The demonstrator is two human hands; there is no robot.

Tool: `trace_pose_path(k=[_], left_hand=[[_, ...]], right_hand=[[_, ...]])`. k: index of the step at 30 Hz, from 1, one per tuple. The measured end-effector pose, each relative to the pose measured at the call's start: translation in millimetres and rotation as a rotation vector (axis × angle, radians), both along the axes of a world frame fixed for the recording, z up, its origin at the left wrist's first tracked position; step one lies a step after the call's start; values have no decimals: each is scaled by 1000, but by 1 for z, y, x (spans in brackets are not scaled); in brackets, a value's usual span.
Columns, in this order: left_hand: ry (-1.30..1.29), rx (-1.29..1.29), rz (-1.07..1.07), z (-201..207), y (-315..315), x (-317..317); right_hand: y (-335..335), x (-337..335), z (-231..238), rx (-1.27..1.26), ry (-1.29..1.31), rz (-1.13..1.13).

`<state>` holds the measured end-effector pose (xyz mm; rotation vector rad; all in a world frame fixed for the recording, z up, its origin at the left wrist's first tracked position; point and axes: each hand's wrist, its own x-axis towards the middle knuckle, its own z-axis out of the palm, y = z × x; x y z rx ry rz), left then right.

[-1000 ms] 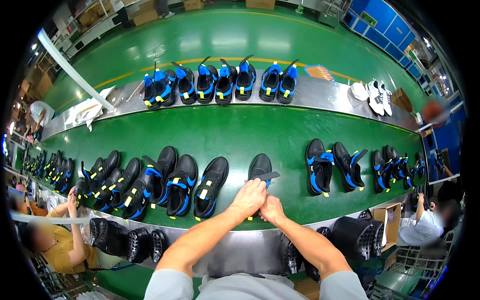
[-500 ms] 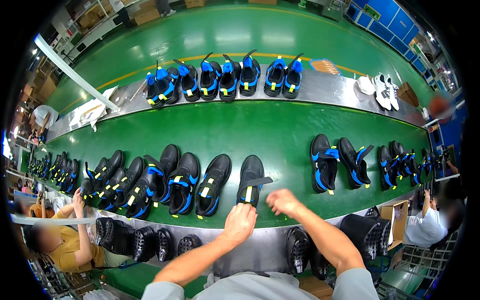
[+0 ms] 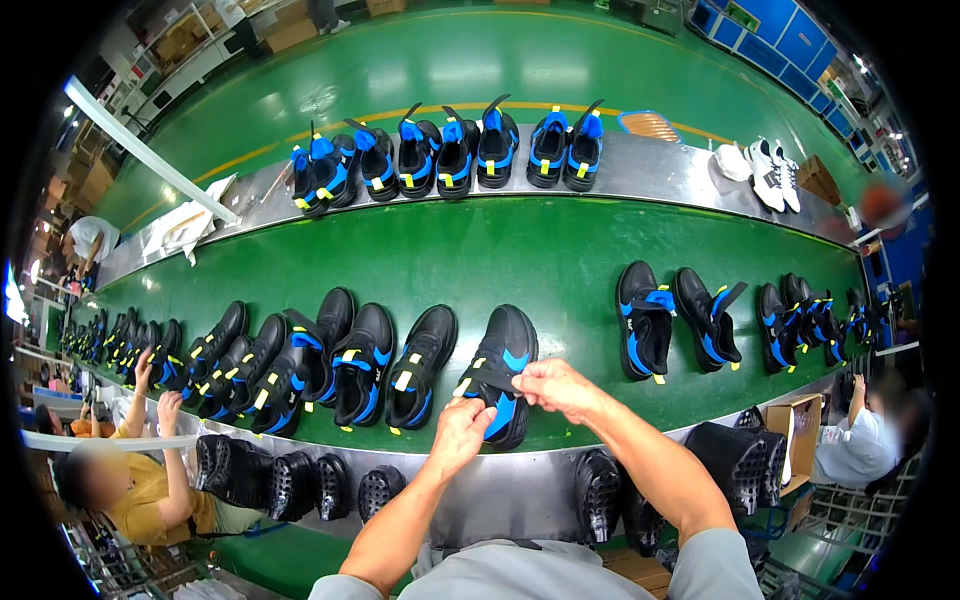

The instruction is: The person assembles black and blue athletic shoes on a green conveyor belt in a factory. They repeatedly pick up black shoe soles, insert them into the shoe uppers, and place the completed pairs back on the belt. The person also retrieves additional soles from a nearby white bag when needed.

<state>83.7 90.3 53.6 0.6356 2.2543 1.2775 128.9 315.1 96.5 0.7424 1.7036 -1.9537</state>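
Observation:
A black and blue shoe [image 3: 508, 338] lies in front of me on the green belt, toe pointing away, tilted so that its blue side panels and sole edge show. My right hand [image 3: 558, 390] comes in from the right and pinches the shoe's dark strap [image 3: 492, 379] at its end. At the shoe's left rear, my left hand [image 3: 463, 428] is closed on the edge near its opening and yellow tab. The fingertips partly hide what they grip there. Just left of it stands a similar shoe [image 3: 421, 360] with its strap across.
More black and blue shoes line the belt [image 3: 560, 250] on both sides. A metal shelf [image 3: 650, 165] beyond holds several such shoes and a white pair [image 3: 772, 178]. Black shoe lasts [image 3: 597, 495] stand along the near ledge. Co-workers sit left and right.
The shoe has rolled, so its right side shows. My right hand has moved left and taken the strap; my left hand has shifted slightly left. The left co-worker's hands have moved apart.

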Motion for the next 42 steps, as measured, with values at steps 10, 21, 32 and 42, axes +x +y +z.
trace_pose_path(k=[10, 21, 32, 42], left_hand=[[268, -49, -66, -4, -6, -5], [784, -285, 50, -9, 10, 16], [369, -57, -52, 22, 16, 30], [181, -56, -208, 24, 42, 42]], right_hand=[[-48, 15, -36, 130, 15, 0], [140, 93, -1, 1722, -4, -222], [223, 114, -40, 1626, -283, -340], [229, 102, -22, 1371, -278, -99]])
